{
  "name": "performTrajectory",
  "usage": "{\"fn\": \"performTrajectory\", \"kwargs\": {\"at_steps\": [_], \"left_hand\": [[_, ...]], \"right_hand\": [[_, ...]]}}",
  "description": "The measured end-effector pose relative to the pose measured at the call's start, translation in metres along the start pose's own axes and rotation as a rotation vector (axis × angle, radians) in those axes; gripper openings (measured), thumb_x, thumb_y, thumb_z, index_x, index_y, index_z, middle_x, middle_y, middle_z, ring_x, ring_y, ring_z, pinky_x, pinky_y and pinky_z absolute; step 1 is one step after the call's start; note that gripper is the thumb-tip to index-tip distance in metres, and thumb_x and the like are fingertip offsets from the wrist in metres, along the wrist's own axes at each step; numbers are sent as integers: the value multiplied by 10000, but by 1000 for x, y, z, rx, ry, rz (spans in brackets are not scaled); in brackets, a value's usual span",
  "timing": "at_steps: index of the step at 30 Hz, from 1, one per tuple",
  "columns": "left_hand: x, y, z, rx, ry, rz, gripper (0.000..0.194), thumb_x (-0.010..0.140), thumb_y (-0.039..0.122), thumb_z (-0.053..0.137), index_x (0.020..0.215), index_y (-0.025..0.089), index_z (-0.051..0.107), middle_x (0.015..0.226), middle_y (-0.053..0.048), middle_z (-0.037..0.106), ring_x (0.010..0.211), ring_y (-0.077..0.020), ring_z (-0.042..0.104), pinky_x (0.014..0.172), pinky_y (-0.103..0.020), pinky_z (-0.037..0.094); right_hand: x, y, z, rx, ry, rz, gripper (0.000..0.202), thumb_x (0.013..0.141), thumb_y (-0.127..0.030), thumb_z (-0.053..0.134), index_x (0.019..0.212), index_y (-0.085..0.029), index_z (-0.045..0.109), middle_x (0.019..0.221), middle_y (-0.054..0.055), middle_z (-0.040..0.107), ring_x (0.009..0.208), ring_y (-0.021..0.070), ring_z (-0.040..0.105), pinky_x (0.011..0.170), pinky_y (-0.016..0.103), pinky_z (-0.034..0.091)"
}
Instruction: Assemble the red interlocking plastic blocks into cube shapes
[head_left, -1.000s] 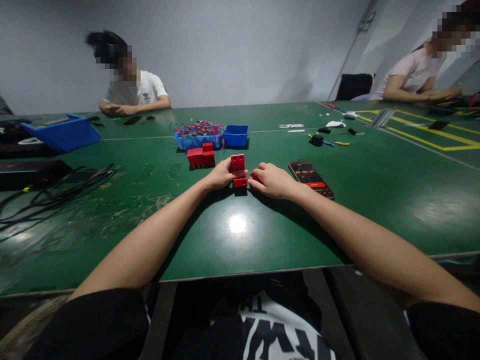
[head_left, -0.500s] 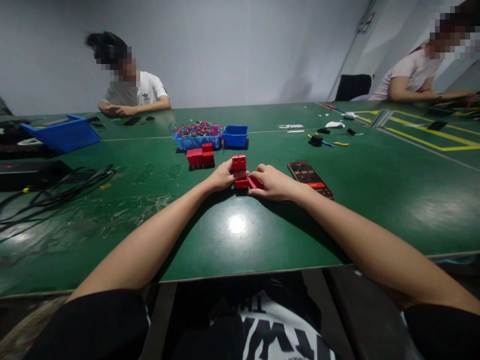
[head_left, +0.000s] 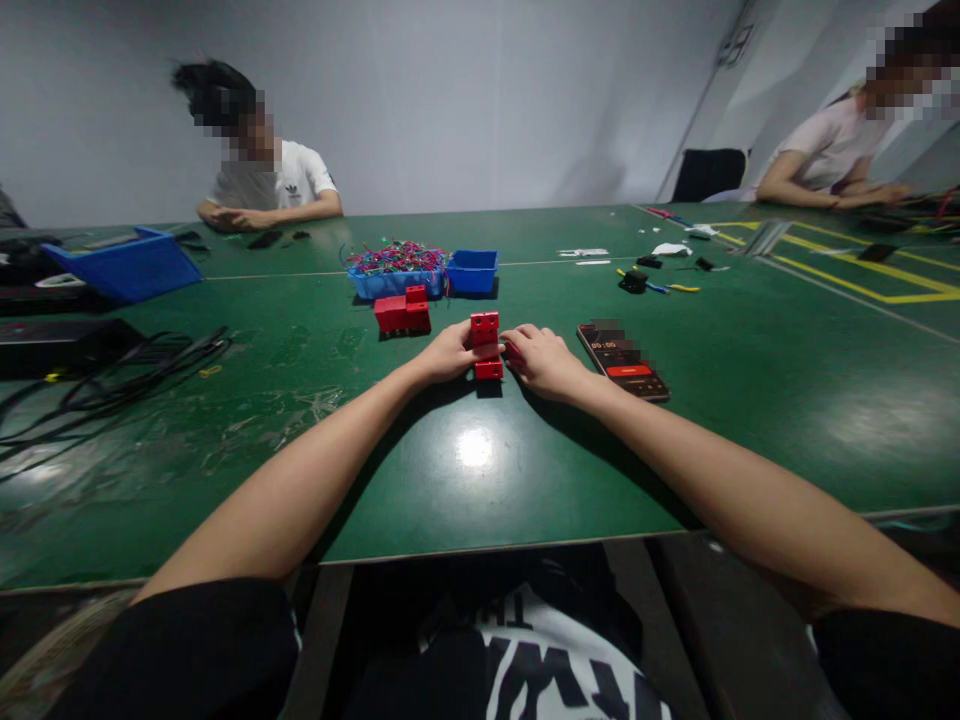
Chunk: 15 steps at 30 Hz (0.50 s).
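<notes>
My left hand is closed on a red stepped block with small round holes, held just above the table in front of me. Beside it, my right hand is closed on a smaller red piece, mostly covered by the fingers. The fingertips of that hand are close to the block's right side; whether they touch it I cannot tell. Behind my left hand, a similar red block rests on the green table.
A blue bin heaped with coloured wires stands beyond, next to a smaller blue bin. A phone lies to the right, pliers farther off. Black cables spread at left. Two people sit across the table.
The red block has shifted slightly right in my left hand. In my right hand the red piece has turned and shows less. At far right, the other person's arms have moved.
</notes>
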<state>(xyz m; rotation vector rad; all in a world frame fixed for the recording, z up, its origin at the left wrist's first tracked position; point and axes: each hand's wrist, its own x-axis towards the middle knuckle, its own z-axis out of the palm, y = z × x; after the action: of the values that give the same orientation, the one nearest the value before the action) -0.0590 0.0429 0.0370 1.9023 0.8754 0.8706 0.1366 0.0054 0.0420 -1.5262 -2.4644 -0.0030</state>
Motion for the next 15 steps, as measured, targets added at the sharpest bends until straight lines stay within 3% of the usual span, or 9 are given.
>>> {"fn": "performTrajectory", "kwargs": {"at_steps": [8, 12, 15], "left_hand": [[-1, 1, 0, 19, -29, 14, 599, 658, 593, 748, 975, 101, 622, 925, -71, 682, 893, -202, 635, 856, -332, 510], [-2, 1, 0, 22, -28, 12, 587, 688, 544, 748, 1040, 93, 619, 985, -91, 698, 913, -206, 644, 859, -334, 516], [-2, 0, 0, 49, -16, 31, 577, 707, 523, 740, 1067, 89, 620, 1010, -98, 704, 935, -213, 647, 870, -336, 513]], "right_hand": [[11, 6, 8, 388, 223, 104, 281, 881, -265, 545, 1125, -147, 622, 1179, 159, 585, 1167, 263, 543, 1003, 402, 449], [17, 3, 8, 662, 314, 301, 214, 882, -324, 521, 985, -173, 632, 1101, 116, 603, 1039, 226, 584, 891, 369, 494], [20, -1, 6, 977, 338, 457, 169, 886, -317, 489, 885, -190, 599, 912, 41, 631, 830, 167, 588, 758, 308, 502]]}}
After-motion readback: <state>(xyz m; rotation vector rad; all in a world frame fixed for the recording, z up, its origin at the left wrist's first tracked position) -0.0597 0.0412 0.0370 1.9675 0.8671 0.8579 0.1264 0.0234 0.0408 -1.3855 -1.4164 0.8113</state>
